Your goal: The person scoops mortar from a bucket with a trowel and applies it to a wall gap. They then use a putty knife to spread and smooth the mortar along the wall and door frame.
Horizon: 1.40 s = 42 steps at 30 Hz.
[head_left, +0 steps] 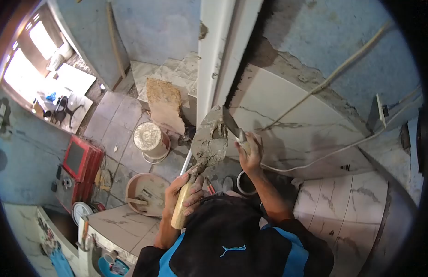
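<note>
My left hand (185, 194) is wrapped round the wooden handle of a trowel (209, 150). Grey mortar coats much of its broad blade, which points up and away from me. In my right hand (251, 151) is a small putty knife (230, 123), its handle caked with mortar. The knife's blade lies at the right edge of the trowel blade, close to the mortar. Both tools are in front of my chest, near the foot of the white door frame (215, 51).
A mortar-stained bucket (151, 143) and a round basin (136, 180) stand on the left floor, near a red cabinet-like object (87, 159). A rough board (164, 104) leans behind. A cable (334, 76) crosses the marble-look tiled wall (274, 99) at right.
</note>
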Tool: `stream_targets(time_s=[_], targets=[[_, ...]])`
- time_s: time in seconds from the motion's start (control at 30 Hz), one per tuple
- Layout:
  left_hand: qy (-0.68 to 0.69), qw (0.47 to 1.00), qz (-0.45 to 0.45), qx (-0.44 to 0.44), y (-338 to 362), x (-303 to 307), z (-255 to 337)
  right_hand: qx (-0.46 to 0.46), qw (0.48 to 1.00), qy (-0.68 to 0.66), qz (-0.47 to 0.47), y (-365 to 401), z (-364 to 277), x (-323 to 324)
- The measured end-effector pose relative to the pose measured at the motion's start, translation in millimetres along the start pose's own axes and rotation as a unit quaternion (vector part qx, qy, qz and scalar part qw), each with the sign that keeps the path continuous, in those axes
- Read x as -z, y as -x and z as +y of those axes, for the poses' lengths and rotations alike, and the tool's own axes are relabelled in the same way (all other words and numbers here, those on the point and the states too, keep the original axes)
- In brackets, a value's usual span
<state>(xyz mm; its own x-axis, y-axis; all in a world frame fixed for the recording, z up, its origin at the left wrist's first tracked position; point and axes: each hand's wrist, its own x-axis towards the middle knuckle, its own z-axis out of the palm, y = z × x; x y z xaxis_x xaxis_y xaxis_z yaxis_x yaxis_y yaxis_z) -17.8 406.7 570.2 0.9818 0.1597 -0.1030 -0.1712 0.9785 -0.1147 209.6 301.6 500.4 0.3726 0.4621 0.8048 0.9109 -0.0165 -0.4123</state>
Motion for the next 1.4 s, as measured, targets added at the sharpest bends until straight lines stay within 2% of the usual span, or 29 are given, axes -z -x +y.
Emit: stream_targets(time_s=[0.03, 0.17, 0.27, 0.33, 0.37, 0.43, 0.47, 0.5, 0.57, 0.6, 0.63, 0.67, 0.7, 0.73, 0.77, 0.8, 0.83, 0.87, 0.9, 0.97, 1.0, 1.03, 1.1, 1.13, 1.17, 1.23, 1.3, 1.37, 1.4], targets=[[0.047, 0.999, -0.007, 0.020, 0, 0, 0, -0.010, 1.000, 0.005, 0.007, 4, 2, -3], [0.044, 0.998, -0.021, 0.039, -3, 0, -4, -0.014, 1.000, -0.010, 0.002, 17, 4, -4], [0.093, 0.994, -0.028, 0.041, -3, 2, -4, -0.007, 1.000, 0.006, 0.000, 25, 0, 8], [0.139, 0.989, -0.027, 0.031, -5, 3, -3, -0.020, 0.999, 0.021, -0.038, 37, 2, 21], [0.135, 0.990, -0.022, 0.034, -5, 4, -4, -0.026, 0.999, 0.021, -0.033, 41, 3, 28], [0.128, 0.991, -0.035, 0.025, -5, 7, -3, -0.043, 0.993, 0.063, -0.086, 47, 2, 44], [0.099, 0.990, -0.087, 0.049, -5, 17, -1, -0.044, 0.991, 0.079, -0.100, 56, 6, 48], [0.082, 0.995, -0.057, -0.013, -7, 5, -7, -0.053, 0.991, 0.078, -0.092, 68, 11, 50], [0.069, 0.992, -0.106, -0.030, -8, 14, -8, -0.155, 0.983, -0.008, -0.096, 90, 16, 52], [0.062, 0.993, -0.095, -0.024, -6, 21, -9, -0.228, 0.967, -0.047, -0.106, 85, 9, 58], [0.029, 0.995, -0.080, -0.057, -6, 26, -11, -0.251, 0.962, -0.053, -0.092, 84, 0, 67], [0.002, 0.992, -0.077, -0.095, -4, 33, -12, -0.372, 0.911, -0.149, -0.094, 77, -6, 77], [-0.005, 0.994, -0.068, -0.090, -5, 36, -14, -0.481, 0.837, -0.243, -0.092, 75, -7, 81], [-0.072, 0.988, -0.033, -0.131, -5, 39, -16, -0.449, 0.838, -0.287, -0.122, 76, 0, 82], [-0.139, 0.975, 0.002, -0.171, -3, 44, -17, -0.456, 0.833, -0.292, -0.115, 84, 5, 82], [-0.221, 0.959, 0.042, -0.175, -5, 46, -16, -0.565, 0.693, -0.431, -0.120, 92, 11, 79], [-0.227, 0.958, 0.049, -0.169, -5, 47, -19, -0.642, 0.520, -0.550, -0.119, 99, 16, 77], [-0.308, 0.921, 0.103, -0.217, -5, 47, -27, -0.691, 0.503, -0.501, -0.134, 104, 17, 72], [-0.384, 0.872, 0.153, -0.262, -7, 43, -34, -0.695, 0.495, -0.506, -0.130, 105, 14, 68], [-0.396, 0.860, 0.184, -0.263, -3, 51, -35, -0.684, 0.588, -0.380, -0.203, 107, 8, 62], [-0.423, 0.844, 0.184, -0.275, -6, 52, -39, -0.624, 0.626, -0.424, -0.199, 106, 7, 62], [-0.447, 0.828, 0.182, -0.285, -8, 52, -44, -0.628, 0.621, -0.426, -0.197, 105, 5, 61], [-0.465, 0.807, 0.206, -0.300, -14, 51, -55, -0.422, 0.836, -0.297, -0.187, 103, 1, 59], [-0.472, 0.791, 0.217, -0.322, -16, 52, -59, -0.403, 0.842, -0.276, -0.230, 102, 7, 59], [-0.479, 0.775, 0.226, -0.344, -19, 53, -63, -0.408, 0.839, -0.276, -0.231, 102, 12, 61], [-0.483, 0.775, 0.221, -0.343, -23, 55, -68, -0.436, 0.799, -0.245, -0.333, 96, 19, 67], [-0.491, 0.770, 0.208, -0.350, -25, 55, -72, -0.460, 0.777, -0.262, -0.341, 95, 20, 71], [-0.504, 0.757, 0.216, -0.355, -25, 59, -74, -0.452, 0.798, -0.289, -0.273, 105, 23, 67], [-0.517, 0.744, 0.220, -0.362, -25, 63, -76, -0.450, 0.798, -0.289, -0.277, 102, 24, 72]])
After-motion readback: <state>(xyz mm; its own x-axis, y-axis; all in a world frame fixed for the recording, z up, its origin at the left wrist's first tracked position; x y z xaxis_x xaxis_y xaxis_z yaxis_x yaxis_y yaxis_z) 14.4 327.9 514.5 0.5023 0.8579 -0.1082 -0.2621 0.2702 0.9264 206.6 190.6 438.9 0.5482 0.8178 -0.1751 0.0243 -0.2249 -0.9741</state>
